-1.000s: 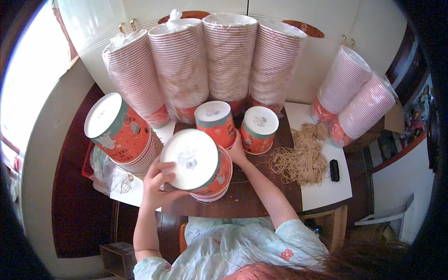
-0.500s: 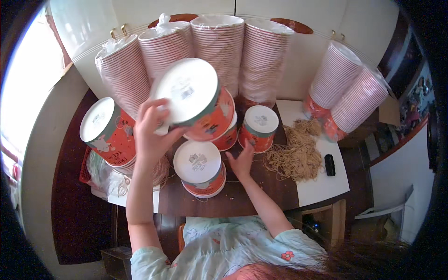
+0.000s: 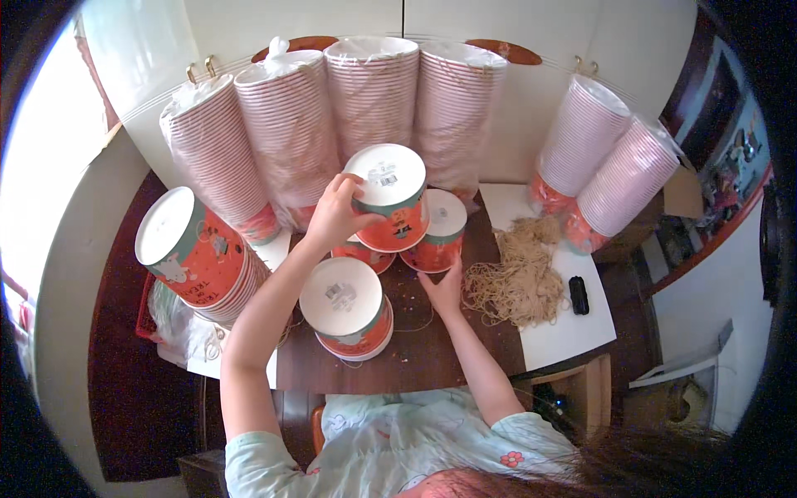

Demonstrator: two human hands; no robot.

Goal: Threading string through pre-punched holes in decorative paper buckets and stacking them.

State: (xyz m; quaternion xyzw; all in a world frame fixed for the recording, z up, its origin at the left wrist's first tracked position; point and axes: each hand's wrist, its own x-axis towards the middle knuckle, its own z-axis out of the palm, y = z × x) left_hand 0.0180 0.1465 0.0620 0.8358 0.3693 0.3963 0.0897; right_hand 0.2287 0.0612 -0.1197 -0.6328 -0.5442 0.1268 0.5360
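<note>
Head view: your L hand (image 3: 336, 207) is part-open, thumb and fingers set apart, pinching the L side of 1 upside-down orange tub (image 3: 394, 212), white base up. It's held at table centre, overlapping 2 more inverted tubs behind/below: the L tub (image 3: 371, 256), mostly hidden, and the R tub (image 3: 440, 241). Can't tell if it rests on them. Your R hand (image 3: 444, 290) has thumb and fingers spread at the R tub's near lower rim; can't tell if it's gripping.

Count: 1 inverted front tub (image 3: 344, 303) nearer you, apart from both hands; 1 inverted stack (image 3: 195, 253) at L; 4 tall wrapped stacks (image 3: 369, 108) at back; 2 stacks (image 3: 585, 133) far R; 1 heap of tan string (image 3: 523, 278); 1 black item (image 3: 579, 295) beside it.
</note>
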